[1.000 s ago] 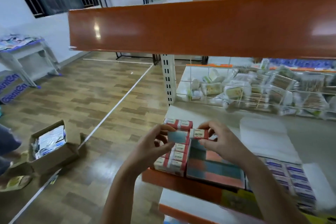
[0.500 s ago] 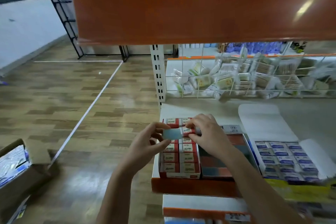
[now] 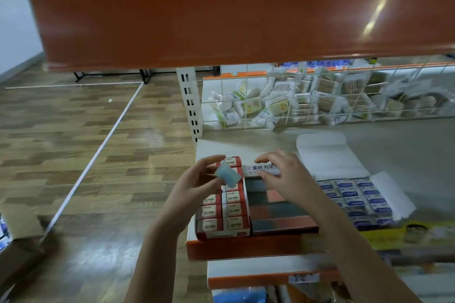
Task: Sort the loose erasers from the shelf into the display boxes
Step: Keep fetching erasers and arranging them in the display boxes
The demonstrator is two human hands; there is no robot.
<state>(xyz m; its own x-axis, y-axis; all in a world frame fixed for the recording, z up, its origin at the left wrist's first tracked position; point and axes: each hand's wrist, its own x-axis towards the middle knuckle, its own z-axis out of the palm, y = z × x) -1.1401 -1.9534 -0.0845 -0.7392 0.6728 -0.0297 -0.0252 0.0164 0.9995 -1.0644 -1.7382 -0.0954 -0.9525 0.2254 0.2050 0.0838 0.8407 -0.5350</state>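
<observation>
My left hand [image 3: 197,183] pinches a pale blue eraser [image 3: 227,174] just above the red-and-white display box [image 3: 222,209], which holds rows of wrapped erasers. My right hand [image 3: 283,176] hovers with relaxed, slightly bent fingers over the middle display box [image 3: 278,214] of dark blue and red erasers, its fingertips near that box's white labelled back flap [image 3: 253,170]. It holds nothing that I can see. To the right, a third box [image 3: 357,200] with its white lid open holds blue-and-white wrapped erasers.
All boxes sit at the front left of a grey shelf [image 3: 406,150] with an orange front edge [image 3: 246,248]. An orange beam [image 3: 234,15] hangs overhead. A white wire basket [image 3: 320,98] of packets stands behind. Wooden floor [image 3: 86,142] lies left, with a cardboard box [image 3: 17,233].
The red-and-white eraser that both hands held a moment ago is gone from my right hand. My right hand has moved right over the middle box, and my left hand keeps the blue eraser.
</observation>
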